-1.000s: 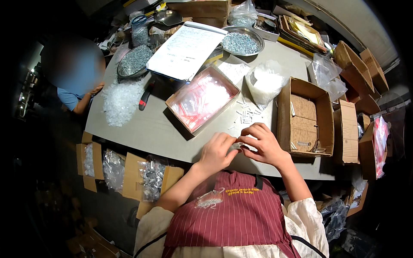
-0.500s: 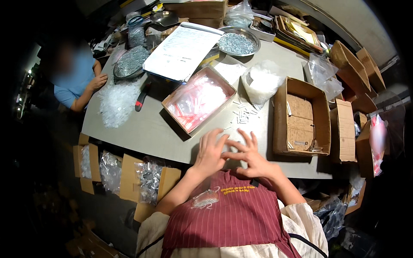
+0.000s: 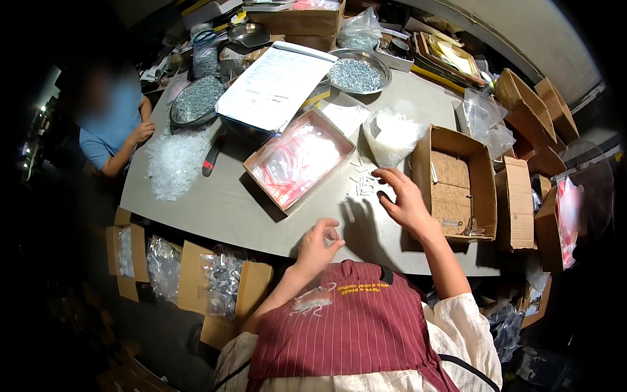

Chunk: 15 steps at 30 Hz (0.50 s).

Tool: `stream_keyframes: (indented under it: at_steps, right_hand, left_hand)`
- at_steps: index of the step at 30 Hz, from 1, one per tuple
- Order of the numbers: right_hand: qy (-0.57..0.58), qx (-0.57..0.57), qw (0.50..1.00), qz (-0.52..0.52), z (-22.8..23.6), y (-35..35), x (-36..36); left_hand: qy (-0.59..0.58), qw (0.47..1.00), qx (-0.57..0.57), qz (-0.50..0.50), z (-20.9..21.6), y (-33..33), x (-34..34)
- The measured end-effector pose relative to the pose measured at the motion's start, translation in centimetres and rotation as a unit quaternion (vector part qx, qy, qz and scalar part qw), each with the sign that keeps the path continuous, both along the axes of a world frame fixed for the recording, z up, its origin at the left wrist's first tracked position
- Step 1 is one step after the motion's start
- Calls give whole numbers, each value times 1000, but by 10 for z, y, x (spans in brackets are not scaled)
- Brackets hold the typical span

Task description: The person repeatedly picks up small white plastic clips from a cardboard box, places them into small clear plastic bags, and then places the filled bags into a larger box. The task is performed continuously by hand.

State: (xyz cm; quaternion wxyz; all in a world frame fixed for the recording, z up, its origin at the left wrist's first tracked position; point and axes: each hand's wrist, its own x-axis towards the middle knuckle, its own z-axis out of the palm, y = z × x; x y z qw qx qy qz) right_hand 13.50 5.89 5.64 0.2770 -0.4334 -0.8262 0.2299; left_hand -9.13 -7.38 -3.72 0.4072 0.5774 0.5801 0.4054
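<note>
My right hand (image 3: 407,204) reaches out over the table, fingers apart and slightly bent, with nothing visible in them. Just beyond its fingertips lie several small pale cylindrical pieces (image 3: 363,187) in a loose scatter. Close to the table's front edge is my left hand (image 3: 317,249), its fingers curled toward the thumb; whatever they hold, if anything, is too small to make out. Past the left hand sits an open cardboard box (image 3: 262,189) of small clear bags with red edges (image 3: 297,160). A clear plastic bag of white contents (image 3: 394,134) stands beyond the scattered pieces.
On the right is a brown cardboard box (image 3: 421,186) holding a few metal pieces. A clipboard with papers (image 3: 277,85), a tray of metal parts (image 3: 358,73), a red-and-black handled tool (image 3: 210,160) and a clear plastic heap (image 3: 173,166) occupy the table. Another person (image 3: 114,124) sits far left.
My hands were close together, fingers meeting at the table's front edge. The right hand has moved forward and right toward the scattered pieces; the left stays near the edge, now more curled.
</note>
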Motion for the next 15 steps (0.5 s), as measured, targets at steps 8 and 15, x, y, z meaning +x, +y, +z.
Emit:
stream_keyframes:
  at_steps: [8, 15]
  right_hand:
    - [-203, 95, 964, -144, -35, 99, 124]
    - [-412, 14, 908, -72, -76, 99, 174]
  left_hand:
    - [-45, 996, -8, 74, -6, 1, -19]
    - [-76, 994, -38, 68, -18, 10, -18]
